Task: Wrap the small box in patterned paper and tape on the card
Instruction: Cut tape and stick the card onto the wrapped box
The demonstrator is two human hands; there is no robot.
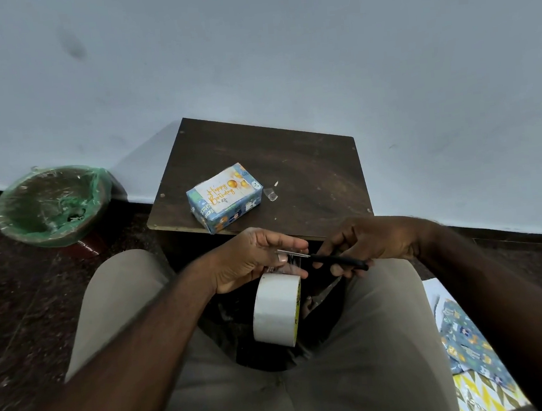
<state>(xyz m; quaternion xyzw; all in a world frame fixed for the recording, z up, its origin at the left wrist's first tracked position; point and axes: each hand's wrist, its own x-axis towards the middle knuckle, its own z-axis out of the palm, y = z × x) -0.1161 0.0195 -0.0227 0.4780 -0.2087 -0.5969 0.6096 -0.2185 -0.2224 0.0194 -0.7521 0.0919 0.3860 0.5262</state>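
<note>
— Left to right?
— Green-lined bin [51, 205] on the floor; wrapped box [224, 198], card [221, 191] on top, near the table [309, 169]'s front-left corner.
— Hands?
— Left hand [251, 259] pinches the tape strip [290, 262], tape roll [277, 309] hanging below; right hand [371, 242] grips scissors [328, 257], blades at the strip. Patterned paper [472, 345] far right.

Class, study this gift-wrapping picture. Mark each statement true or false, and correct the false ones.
1. The box on the table is already wrapped. True.
2. The right hand holds a pen. False: it holds scissors.
3. The tape roll lies on the table. False: the left hand holds it by its loose strip, over the lap.
4. A bin with a green liner stands left of the table. True.
5. The card lies on the floor. False: it is on the box.
</note>
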